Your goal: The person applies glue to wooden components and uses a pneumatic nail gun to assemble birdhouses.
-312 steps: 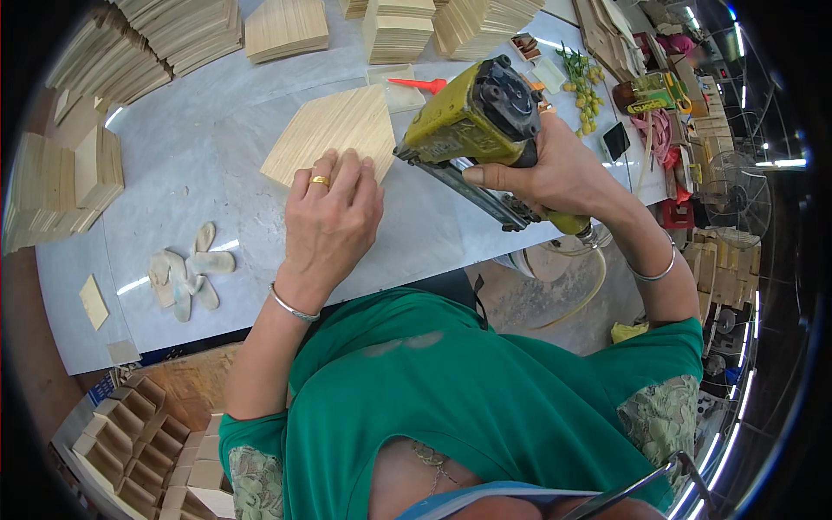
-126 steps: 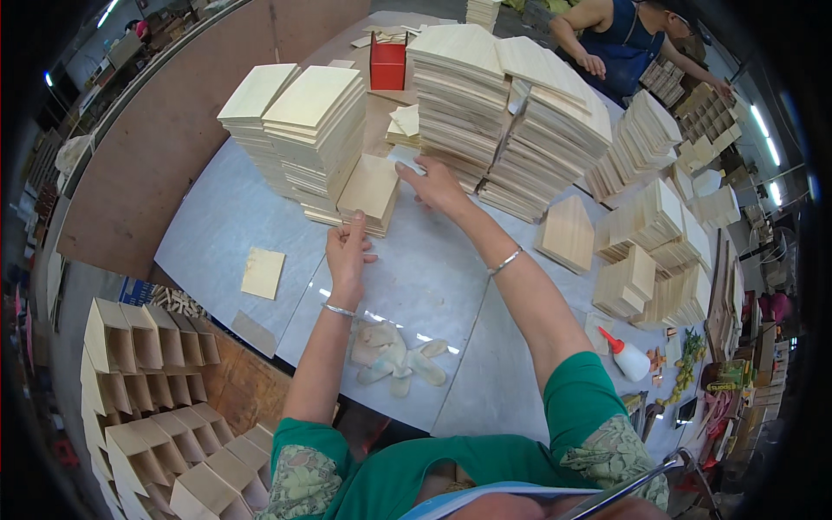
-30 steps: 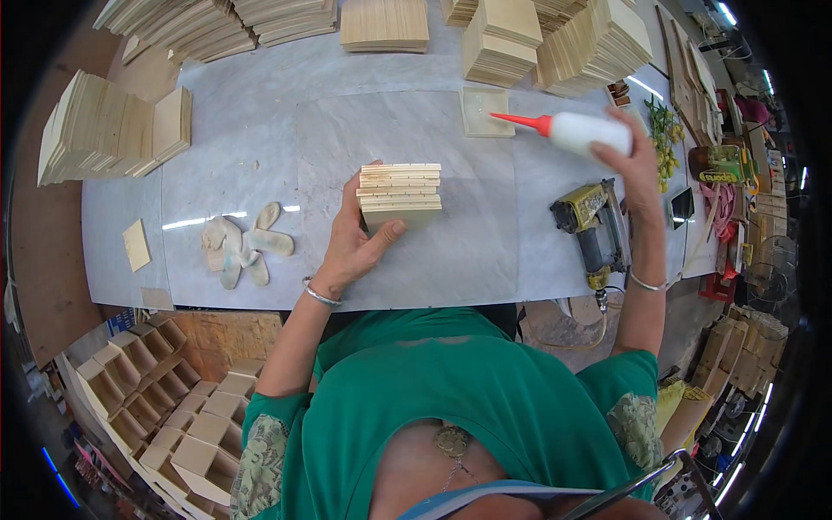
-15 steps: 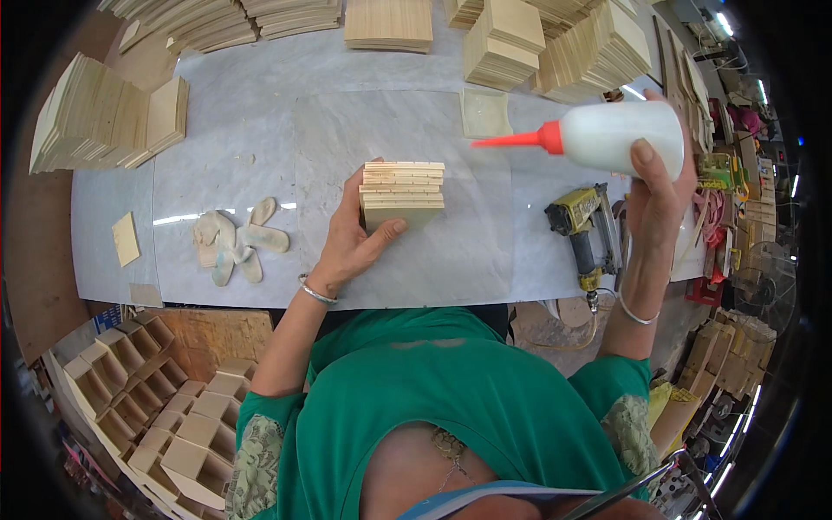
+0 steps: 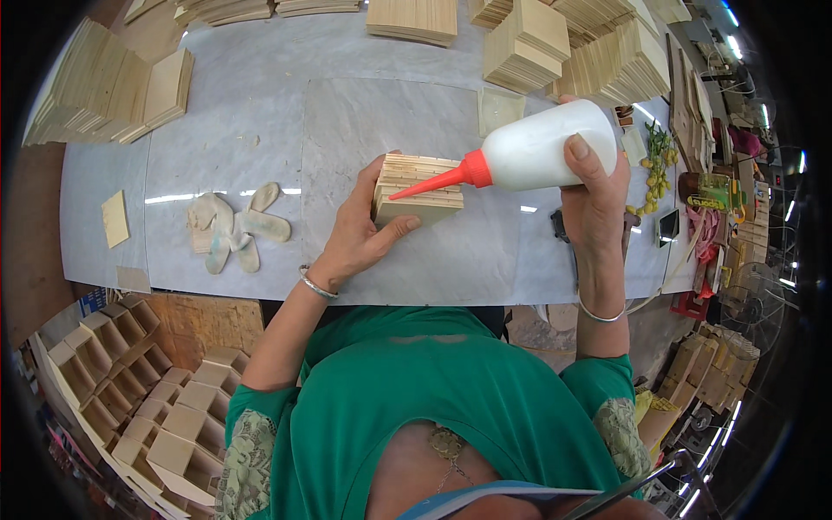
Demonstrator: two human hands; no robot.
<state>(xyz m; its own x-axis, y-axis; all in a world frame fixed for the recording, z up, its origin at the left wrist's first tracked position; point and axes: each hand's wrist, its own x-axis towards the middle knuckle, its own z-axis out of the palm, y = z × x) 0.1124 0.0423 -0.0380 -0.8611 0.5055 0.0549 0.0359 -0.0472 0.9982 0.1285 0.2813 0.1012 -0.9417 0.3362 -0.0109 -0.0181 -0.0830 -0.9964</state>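
Observation:
My left hand grips a small stack of thin wooden boards above the middle of the table, thumb on the near face and fingers behind. The boards' edges face up. My right hand is wrapped round a white squeeze bottle with a red cap and a long red nozzle, held tilted to the left. The nozzle's tip lies over the left end of the board edges; whether it touches them I cannot tell. Behind my right forearm, a nail gun is mostly hidden.
Stacks of wooden boards line the table's far side, with another pile at the left. White gloves lie left of my left hand. Small open wooden boxes stand low at the left. A fan is at the right.
My right hand has brought the bottle leftward, so its nozzle now reaches over the board edges. The stack in my left hand has shifted slightly right and tilted.

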